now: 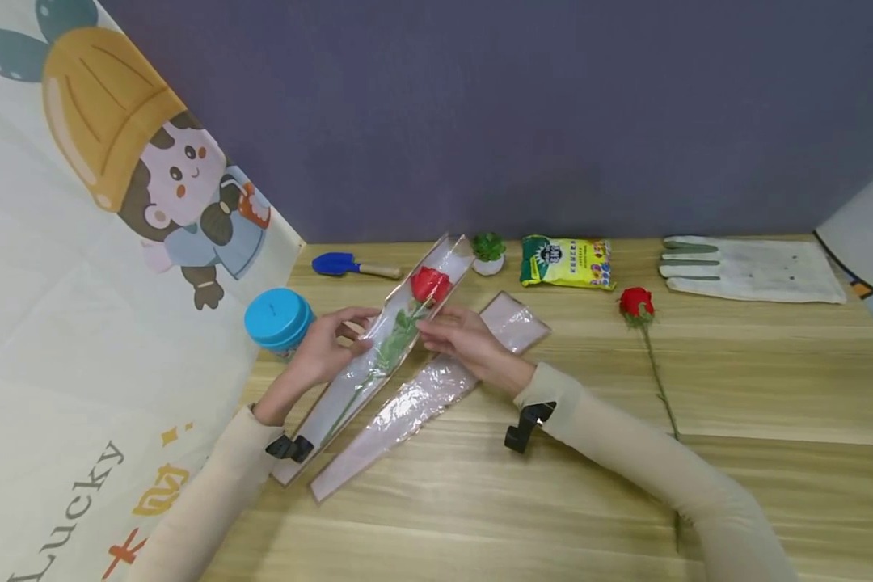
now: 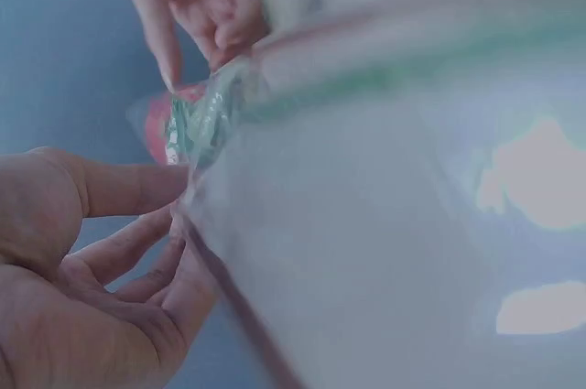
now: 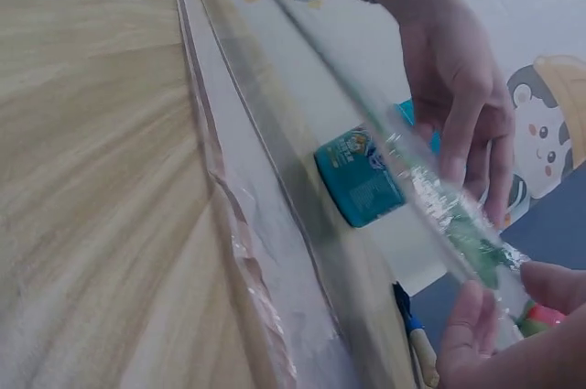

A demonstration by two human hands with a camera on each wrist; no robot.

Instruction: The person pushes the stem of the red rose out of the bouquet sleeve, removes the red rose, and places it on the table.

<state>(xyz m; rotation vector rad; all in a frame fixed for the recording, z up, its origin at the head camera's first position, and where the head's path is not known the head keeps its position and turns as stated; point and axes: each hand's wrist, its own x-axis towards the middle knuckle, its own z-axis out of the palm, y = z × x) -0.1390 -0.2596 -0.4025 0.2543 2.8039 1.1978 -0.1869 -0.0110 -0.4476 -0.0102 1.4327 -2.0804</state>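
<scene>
A sleeved rose (image 1: pixel 428 284) is being held above the surface (image 1: pixel 735 380) by 2 hands: left hand (image 1: pixel 327 343) gripping the sleeve's edge, right hand (image 1: pixel 460 335) pinching it mid-stem.

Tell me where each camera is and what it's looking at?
Head: worn on the head, looks forward and down at the table; both hands and sleeves show, left hand, right hand, on the sleeved rose.
Left wrist: looks up along the clear sleeve; left palm close, right fingertips above.
Right wrist: looks across the table at the teal jar; both hands show.
All three share the sleeved rose.
</scene>
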